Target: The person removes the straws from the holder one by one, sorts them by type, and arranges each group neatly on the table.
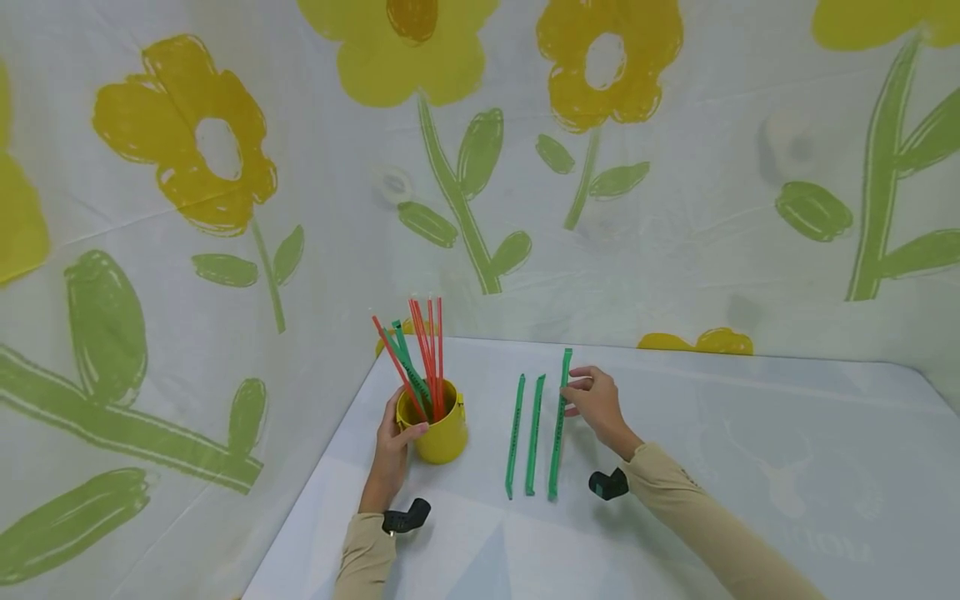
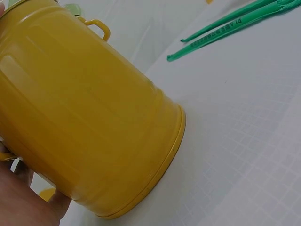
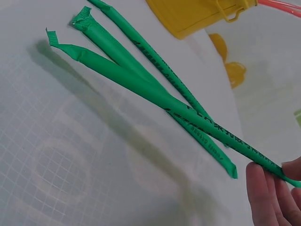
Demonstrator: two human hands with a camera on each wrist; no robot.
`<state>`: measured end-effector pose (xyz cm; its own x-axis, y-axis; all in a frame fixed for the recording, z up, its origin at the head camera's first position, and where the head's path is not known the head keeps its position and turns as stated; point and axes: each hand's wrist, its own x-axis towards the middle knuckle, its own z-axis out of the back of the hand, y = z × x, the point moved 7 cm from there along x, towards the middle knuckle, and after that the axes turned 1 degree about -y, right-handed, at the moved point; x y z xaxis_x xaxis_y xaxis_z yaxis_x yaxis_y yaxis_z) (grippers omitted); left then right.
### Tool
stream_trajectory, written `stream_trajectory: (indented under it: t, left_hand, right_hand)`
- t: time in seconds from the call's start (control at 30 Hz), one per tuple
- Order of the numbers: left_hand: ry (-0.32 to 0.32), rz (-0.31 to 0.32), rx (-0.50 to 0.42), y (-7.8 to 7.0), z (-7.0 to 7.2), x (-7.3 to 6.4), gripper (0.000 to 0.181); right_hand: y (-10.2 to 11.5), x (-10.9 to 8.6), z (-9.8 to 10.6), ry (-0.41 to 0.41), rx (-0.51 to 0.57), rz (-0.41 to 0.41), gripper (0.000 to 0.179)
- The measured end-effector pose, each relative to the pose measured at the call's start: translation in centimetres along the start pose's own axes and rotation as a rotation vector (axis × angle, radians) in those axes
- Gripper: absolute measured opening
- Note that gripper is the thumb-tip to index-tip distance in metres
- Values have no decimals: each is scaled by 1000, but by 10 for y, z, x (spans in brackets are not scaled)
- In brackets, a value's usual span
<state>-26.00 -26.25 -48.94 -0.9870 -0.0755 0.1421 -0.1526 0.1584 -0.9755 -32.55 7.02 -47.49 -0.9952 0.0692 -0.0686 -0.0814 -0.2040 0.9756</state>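
My left hand point(image 1: 392, 446) grips the side of a small yellow bucket point(image 1: 444, 440), thumb near its rim; the left wrist view shows its lower wall point(image 2: 94, 108) and fingers point(image 2: 23, 197) at its side. Several red straws point(image 1: 431, 358) and some green paper-wrapped straws point(image 1: 408, 364) stand in the bucket. Between thumb and fingertips my right hand point(image 1: 597, 406) pinches one green wrapped straw point(image 1: 557, 446) near its far end. The right wrist view shows that straw point(image 3: 141, 89) raised, its shadow on the table. Left of it lie two more wrapped straws point(image 1: 535, 437), roughly parallel.
A white table point(image 1: 465, 542) with faint printed patterns carries everything. Behind it and along the left hangs a white cloth point(image 1: 330, 208) printed with yellow flowers and green leaves. Each wrist wears a black camera point(image 1: 406, 517).
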Motion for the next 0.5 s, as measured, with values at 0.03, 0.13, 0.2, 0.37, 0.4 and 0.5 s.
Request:
stream_trajectory:
  t: [0.03, 0.13, 0.2, 0.37, 0.4, 0.5]
  left_hand:
    - [3, 1, -3, 0, 0, 0, 70]
    - [9, 11, -10, 1, 1, 1, 71]
    - [10, 15, -6, 0, 1, 1, 72]
    - [19, 4, 7, 0, 2, 1, 71]
    - [23, -4, 13, 0, 1, 1, 71]
    - [26, -24, 26, -1, 1, 0, 70]
  right_hand:
    - [-2, 1, 0, -4, -2, -7, 37]
    - [-6, 3, -1, -17, -9, -18, 37]
    - [-9, 4, -3, -22, -19, -27, 37]
    - [-14, 7, -4, -33, -64, -37, 36]
    - [-14, 8, -4, -35, -74, -37, 36]
    - [-15, 9, -5, -39, -101, -39, 36]
